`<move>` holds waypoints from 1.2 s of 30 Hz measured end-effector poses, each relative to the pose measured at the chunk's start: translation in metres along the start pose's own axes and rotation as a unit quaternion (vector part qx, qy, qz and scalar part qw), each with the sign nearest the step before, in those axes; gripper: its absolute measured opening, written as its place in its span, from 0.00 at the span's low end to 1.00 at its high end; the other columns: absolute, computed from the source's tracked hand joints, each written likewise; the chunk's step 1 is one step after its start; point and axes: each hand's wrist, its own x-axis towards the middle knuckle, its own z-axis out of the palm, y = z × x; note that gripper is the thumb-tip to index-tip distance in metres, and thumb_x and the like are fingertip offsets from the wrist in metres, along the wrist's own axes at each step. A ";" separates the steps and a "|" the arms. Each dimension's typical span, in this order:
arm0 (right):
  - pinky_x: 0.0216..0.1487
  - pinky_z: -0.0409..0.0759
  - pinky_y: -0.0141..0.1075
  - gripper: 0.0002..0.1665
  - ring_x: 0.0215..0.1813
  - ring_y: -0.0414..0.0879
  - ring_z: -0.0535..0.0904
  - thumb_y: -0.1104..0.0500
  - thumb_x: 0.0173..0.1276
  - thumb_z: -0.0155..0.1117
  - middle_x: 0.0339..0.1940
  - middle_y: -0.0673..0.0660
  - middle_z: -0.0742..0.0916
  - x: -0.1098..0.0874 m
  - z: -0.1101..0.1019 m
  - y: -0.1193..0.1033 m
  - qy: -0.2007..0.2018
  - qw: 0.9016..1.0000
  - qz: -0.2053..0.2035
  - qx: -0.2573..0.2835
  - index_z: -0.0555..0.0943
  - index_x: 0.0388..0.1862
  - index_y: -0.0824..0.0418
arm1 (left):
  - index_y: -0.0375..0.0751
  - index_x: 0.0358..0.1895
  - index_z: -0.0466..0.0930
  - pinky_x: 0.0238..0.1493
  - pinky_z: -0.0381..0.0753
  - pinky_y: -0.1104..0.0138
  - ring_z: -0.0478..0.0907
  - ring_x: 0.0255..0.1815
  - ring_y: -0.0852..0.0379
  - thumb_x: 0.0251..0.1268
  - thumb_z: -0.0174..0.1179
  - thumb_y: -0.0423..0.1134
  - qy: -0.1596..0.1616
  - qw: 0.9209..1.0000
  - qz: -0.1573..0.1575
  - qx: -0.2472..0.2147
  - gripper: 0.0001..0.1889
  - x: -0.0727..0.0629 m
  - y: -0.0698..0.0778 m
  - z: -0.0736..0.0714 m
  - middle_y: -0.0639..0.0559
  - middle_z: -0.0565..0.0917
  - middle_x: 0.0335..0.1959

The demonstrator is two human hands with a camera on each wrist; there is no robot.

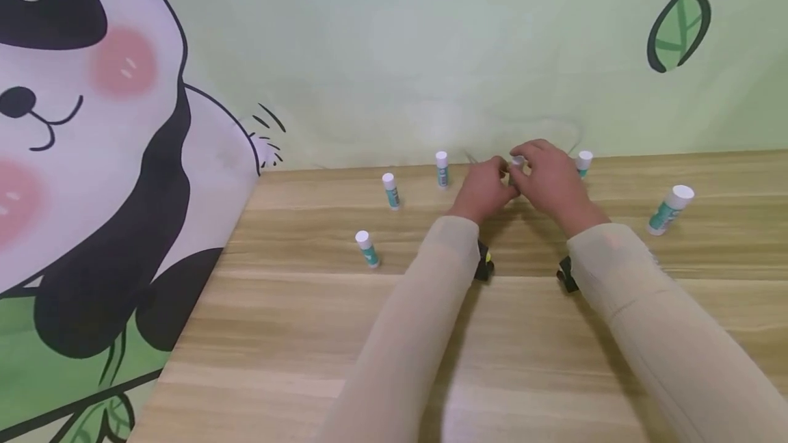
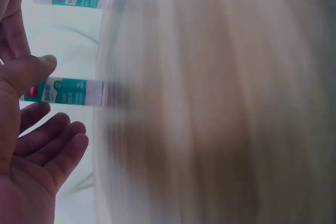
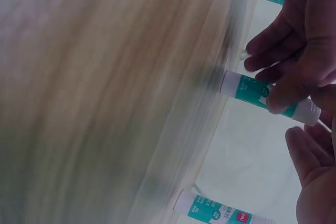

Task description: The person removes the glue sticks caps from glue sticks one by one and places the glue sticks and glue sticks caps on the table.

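Note:
My left hand point(image 1: 485, 186) and right hand point(image 1: 550, 176) meet around one glue stick point(image 1: 517, 161) near the table's back edge. It is upright, with a teal label and white ends. In the right wrist view, the right thumb lies across the label of this glue stick point(image 3: 252, 90), the other fingers behind. In the left wrist view, the left thumb and index finger are at the upper part of the glue stick point(image 2: 71, 92); the remaining left fingers are loosely bent beside it. Just right of the right hand stands another glue stick point(image 1: 584, 163), partly covered by it.
More glue sticks stand on the wooden table point(image 1: 295, 347): one at far right point(image 1: 671, 209), and to the left a back one point(image 1: 442, 169), a middle one point(image 1: 390, 191) and a front one point(image 1: 367, 249). Behind rises a pale green panda backdrop point(image 1: 394, 53).

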 end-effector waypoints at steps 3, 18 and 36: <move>0.57 0.75 0.55 0.18 0.56 0.62 0.77 0.57 0.72 0.56 0.54 0.68 0.82 0.003 -0.003 -0.002 -0.004 1.000 0.009 0.008 0.80 0.53 0.68 | 0.42 0.54 0.77 0.50 0.80 0.70 0.81 0.49 0.57 0.68 0.58 0.44 0.005 1.000 0.012 -0.010 0.15 0.002 0.003 0.000 0.50 0.85 0.48; 0.44 0.82 0.50 0.15 0.42 0.56 0.85 0.56 0.64 0.69 0.40 0.63 0.89 -0.009 -0.018 -0.022 0.097 0.993 -0.028 0.054 0.85 0.45 0.64 | 0.47 0.52 0.78 0.46 0.80 0.74 0.80 0.47 0.63 0.69 0.59 0.47 0.033 0.985 0.056 -0.158 0.13 -0.027 -0.001 -0.023 0.55 0.84 0.46; 0.40 0.86 0.44 0.12 0.40 0.49 0.88 0.56 0.62 0.71 0.41 0.56 0.90 -0.058 -0.034 -0.065 0.091 0.984 -0.103 0.111 0.88 0.43 0.59 | 0.45 0.50 0.79 0.47 0.81 0.77 0.81 0.44 0.69 0.67 0.62 0.44 0.039 0.967 0.127 -0.216 0.13 -0.105 -0.005 -0.046 0.55 0.85 0.45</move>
